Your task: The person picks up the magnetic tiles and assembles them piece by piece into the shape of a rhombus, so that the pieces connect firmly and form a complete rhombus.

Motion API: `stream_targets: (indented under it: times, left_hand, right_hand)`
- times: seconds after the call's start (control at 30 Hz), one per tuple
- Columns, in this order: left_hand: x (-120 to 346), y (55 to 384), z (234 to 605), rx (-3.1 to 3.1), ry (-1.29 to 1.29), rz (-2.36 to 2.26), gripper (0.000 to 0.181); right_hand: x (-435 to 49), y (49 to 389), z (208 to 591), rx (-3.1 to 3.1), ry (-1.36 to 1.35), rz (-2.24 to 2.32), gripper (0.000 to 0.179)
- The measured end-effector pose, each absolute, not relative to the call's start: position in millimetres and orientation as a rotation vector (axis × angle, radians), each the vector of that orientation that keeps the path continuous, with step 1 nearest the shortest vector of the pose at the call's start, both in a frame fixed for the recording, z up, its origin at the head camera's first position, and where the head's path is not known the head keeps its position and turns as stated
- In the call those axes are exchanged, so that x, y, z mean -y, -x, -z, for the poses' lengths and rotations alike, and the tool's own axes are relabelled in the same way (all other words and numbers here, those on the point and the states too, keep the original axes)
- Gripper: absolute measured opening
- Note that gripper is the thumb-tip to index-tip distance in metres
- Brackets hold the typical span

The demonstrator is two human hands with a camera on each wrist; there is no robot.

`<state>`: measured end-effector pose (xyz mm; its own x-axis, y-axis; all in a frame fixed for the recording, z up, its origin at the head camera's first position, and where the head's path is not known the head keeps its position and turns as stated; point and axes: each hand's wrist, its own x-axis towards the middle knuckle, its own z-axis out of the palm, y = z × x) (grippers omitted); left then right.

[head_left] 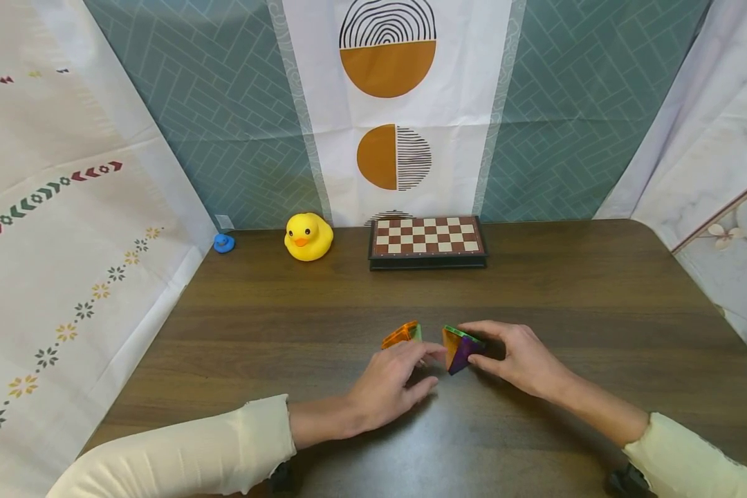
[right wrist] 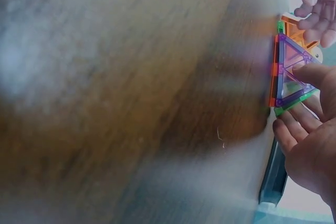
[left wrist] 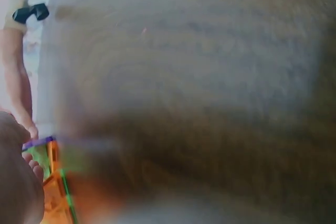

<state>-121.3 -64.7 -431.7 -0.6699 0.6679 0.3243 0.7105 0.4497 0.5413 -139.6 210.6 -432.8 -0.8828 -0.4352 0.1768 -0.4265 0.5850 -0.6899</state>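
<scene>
My right hand (head_left: 529, 360) pinches a small structure of translucent magnetic tiles (head_left: 463, 351). In the right wrist view its thumb lies on a purple triangular tile (right wrist: 294, 56), with the other fingers along the green-edged side. My left hand (head_left: 389, 387) is held out just left of it, fingers loosely extended, the index fingertip right at the structure's orange face. Behind the left hand stands a second piece of orange and green magnetic tiles (head_left: 401, 335), partly hidden by that hand. In the left wrist view, orange tiles (left wrist: 56, 198) show beside the left fingers.
Along the back of the wooden table (head_left: 274, 304) stand a small blue duck (head_left: 223, 243), a yellow rubber duck (head_left: 308, 237) and a chessboard box (head_left: 427, 243). Patterned cloth (head_left: 224, 104) hangs behind the table, with more fabric at both sides.
</scene>
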Motion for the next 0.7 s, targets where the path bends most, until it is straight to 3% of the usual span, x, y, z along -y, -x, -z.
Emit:
stream_targets:
  times: [0.3, 0.7]
  left_hand:
    - [83.2, 138.2, 419.8, 2.4, 1.159, 0.975, 0.032]
    - [108.0, 164.7, 423.9, 2.494, 1.068, 1.027, 0.065]
  right_hand:
    - [-211.6, 138.0, 431.6, -2.857, 0.788, 1.263, 0.043]
    - [-213.2, 136.3, 431.0, -2.924, 0.723, 1.282, 0.033]
